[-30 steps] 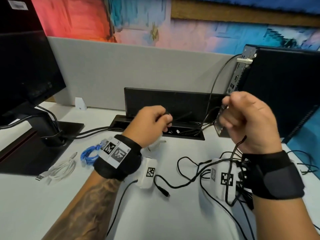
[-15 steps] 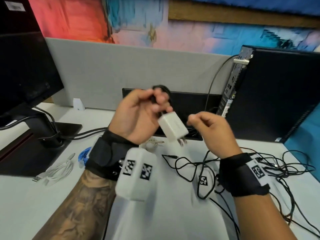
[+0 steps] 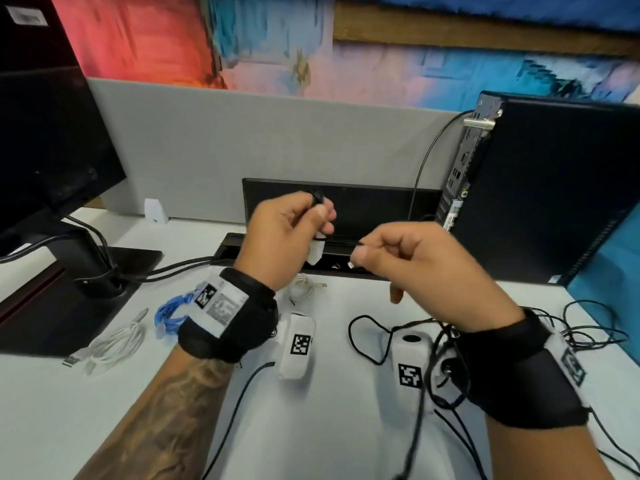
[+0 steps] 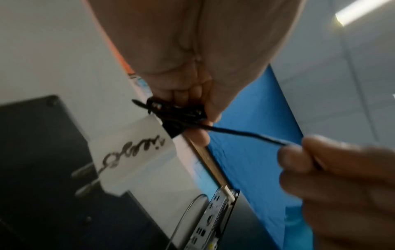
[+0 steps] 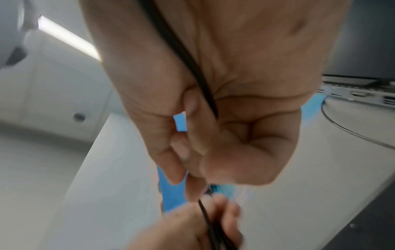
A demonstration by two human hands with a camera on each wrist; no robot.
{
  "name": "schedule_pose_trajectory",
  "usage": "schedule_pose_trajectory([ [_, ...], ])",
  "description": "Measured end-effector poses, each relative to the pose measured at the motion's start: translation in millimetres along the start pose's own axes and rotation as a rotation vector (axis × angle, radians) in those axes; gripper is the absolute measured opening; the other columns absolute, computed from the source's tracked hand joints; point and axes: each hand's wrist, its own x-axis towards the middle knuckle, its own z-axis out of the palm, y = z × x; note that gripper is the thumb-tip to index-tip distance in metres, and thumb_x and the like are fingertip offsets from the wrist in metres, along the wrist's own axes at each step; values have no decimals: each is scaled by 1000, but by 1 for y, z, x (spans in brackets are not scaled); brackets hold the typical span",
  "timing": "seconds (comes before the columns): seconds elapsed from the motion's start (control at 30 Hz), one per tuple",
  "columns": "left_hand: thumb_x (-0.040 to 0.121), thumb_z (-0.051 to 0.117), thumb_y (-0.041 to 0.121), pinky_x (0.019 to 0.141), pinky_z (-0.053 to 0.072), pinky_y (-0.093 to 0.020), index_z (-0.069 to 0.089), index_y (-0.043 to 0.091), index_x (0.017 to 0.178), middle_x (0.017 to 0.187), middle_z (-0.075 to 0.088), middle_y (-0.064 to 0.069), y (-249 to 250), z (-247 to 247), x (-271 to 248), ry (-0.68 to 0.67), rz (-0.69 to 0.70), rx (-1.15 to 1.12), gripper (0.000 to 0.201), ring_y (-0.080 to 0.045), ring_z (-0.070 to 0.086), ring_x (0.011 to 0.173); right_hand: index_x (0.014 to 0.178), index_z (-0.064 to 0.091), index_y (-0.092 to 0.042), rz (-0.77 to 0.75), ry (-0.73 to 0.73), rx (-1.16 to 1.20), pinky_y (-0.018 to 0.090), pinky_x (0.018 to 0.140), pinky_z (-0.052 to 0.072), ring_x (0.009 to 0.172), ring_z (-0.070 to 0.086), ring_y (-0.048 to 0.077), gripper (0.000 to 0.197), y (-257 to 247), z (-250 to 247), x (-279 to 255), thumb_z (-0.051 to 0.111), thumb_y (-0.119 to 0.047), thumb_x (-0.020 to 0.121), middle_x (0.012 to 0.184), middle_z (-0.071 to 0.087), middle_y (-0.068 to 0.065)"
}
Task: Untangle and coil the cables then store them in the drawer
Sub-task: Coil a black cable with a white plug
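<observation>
My left hand (image 3: 294,233) is raised above the desk and grips a small bundle of coiled black cable (image 4: 179,113) together with a white plug adapter (image 4: 132,152) that hangs below the fingers. My right hand (image 3: 391,254) sits just to the right and pinches the same black cable (image 4: 245,134), which runs taut between the two hands. The rest of that cable passes through my right palm (image 5: 181,50) and trails down into a loose black tangle (image 3: 588,327) on the desk at right. No drawer shows in any view.
A coiled white cable (image 3: 114,344) and a blue cable (image 3: 169,310) lie at left beside the monitor stand (image 3: 69,289). A small white cable (image 3: 304,285) lies behind my left wrist. A black computer tower (image 3: 547,188) stands at right, a desk cable slot (image 3: 346,244) behind the hands.
Both hands dropped slightly from half a second ago. The right hand closed in on the left and now pinches the cable taut. The white adapter hangs lower, mostly hidden behind my left fingers.
</observation>
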Motion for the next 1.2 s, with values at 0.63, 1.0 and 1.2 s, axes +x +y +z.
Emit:
schedule_pose_trajectory([
  [0.63,96,36,12,94,48,-30,55,4,83,81,57,-6,15,-16,13,-85,-522,-1351,25,-12,52,67,89,68,-22,45,-90,-192,20,57,40,49,50,3,22,38,40,13,53,-26,104,60,63,-4],
  [1.0,100,53,10,79,57,-32,68,12,92,91,73,-8,-15,-16,7,61,-100,18,17,-14,68,79,80,67,-14,-161,72,-93,23,58,41,60,45,14,19,5,24,4,65,-23,97,65,51,5],
  [1.2,103,47,35,64,49,-28,62,2,79,72,64,-12,18,1,-13,-502,-186,89,43,-18,54,62,90,70,-19,-237,431,-271,19,81,41,92,53,10,16,28,1,12,60,-23,101,92,58,-6],
])
